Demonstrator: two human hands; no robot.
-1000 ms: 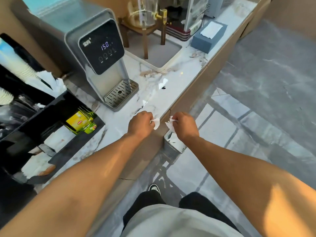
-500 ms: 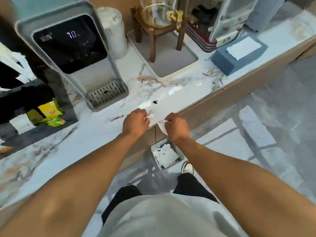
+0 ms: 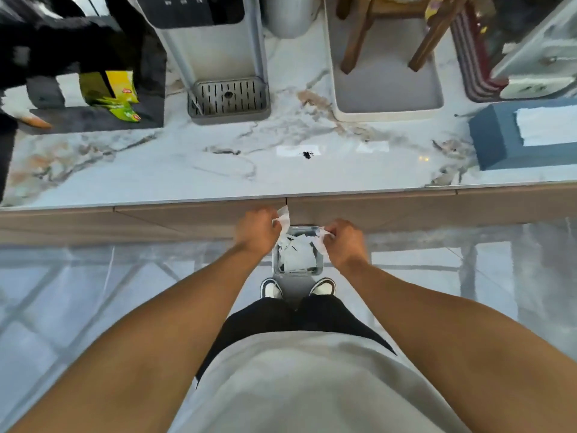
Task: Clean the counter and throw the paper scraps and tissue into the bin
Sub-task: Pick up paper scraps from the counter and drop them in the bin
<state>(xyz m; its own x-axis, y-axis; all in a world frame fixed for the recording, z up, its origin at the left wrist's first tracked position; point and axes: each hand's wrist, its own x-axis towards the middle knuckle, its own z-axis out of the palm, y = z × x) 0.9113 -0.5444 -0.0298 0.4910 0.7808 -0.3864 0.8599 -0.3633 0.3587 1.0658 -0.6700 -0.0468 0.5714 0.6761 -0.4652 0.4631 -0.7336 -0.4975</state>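
Left hand (image 3: 256,229): pinching a tissue (image 3: 283,217) – limp, featherlight.
Right hand (image 3: 343,242): pinching a paper scrap (image 3: 321,242) above the bin (image 3: 274,264) – pinch edges lightly.

1. Both forearms bare, extended forward and down, converging toward the centre.
2. Left hand (image 3: 257,228): fingers curled closed, pinching a white scrap, knuckles up.
3. Right hand (image 3: 343,240): fingers curled closed, pinching a white scrap.
4. Hands level, near each other, not touching.
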